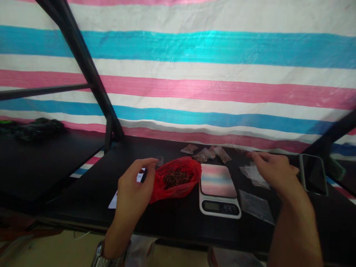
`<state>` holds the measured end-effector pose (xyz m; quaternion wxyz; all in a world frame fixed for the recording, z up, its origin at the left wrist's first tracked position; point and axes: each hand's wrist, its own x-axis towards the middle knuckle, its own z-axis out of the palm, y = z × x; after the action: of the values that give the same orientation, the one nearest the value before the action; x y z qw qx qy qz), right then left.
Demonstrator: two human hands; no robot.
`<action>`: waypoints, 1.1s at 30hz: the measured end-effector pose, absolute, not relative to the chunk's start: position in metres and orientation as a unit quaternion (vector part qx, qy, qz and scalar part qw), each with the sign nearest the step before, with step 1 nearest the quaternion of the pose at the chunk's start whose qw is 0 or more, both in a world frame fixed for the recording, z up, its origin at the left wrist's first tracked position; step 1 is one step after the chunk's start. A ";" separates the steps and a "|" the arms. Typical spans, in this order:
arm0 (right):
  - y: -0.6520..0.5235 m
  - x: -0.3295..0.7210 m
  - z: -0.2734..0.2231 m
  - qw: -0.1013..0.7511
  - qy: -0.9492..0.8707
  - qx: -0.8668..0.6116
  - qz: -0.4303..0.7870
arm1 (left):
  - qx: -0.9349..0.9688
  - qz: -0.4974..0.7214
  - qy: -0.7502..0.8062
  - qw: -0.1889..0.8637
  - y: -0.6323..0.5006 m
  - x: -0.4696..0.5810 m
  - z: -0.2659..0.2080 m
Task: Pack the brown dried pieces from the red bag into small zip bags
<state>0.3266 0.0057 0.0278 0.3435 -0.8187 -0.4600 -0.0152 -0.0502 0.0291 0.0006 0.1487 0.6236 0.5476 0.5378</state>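
My left hand (135, 185) is closed in a pinch, with a small clear plastic cup (160, 161) at its fingertips. It is beside an open red plastic bag (180, 193) that holds small dark brown pieces (178, 178). My right hand (274, 168) hovers over a loose pile of small clear zip bags (254, 176). Its thumb and forefinger are drawn together; a faint blur at the tips hides what they hold, if anything. Between the hands stands a white digital scale (219, 213) with a shiny bare pan. One flat clear bag (256, 205) lies to its right.
Several filled zip bags (204, 154) lie behind the scale. A phone (313, 174) rests at the far right of the black table (172, 218). White paper (113, 201) sits partly under my left hand. A striped sheet (194, 89) hangs behind, with a black metal frame (89, 70) at left.
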 end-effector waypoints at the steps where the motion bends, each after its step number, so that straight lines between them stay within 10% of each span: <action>1: 0.000 0.320 0.037 0.361 -0.478 -0.801 0.012 | 0.622 0.547 0.537 0.161 0.025 -0.046 0.003; 13: -0.021 0.216 0.062 0.254 -0.801 -0.488 0.236 | 0.472 0.352 0.415 0.693 0.023 -0.007 -0.014; 21: -0.022 0.223 0.053 0.247 -0.807 -0.500 0.194 | 0.505 0.397 0.394 0.658 0.020 -0.017 -0.015; 33: -0.007 0.158 0.053 0.345 -0.667 -0.592 0.294 | 0.784 0.394 0.416 0.238 0.000 -0.002 0.010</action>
<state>0.1577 -0.0066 0.0531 0.3445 -0.5915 -0.6670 0.2941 -0.0017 -0.0001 0.0098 0.2379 0.7840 0.4162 0.3943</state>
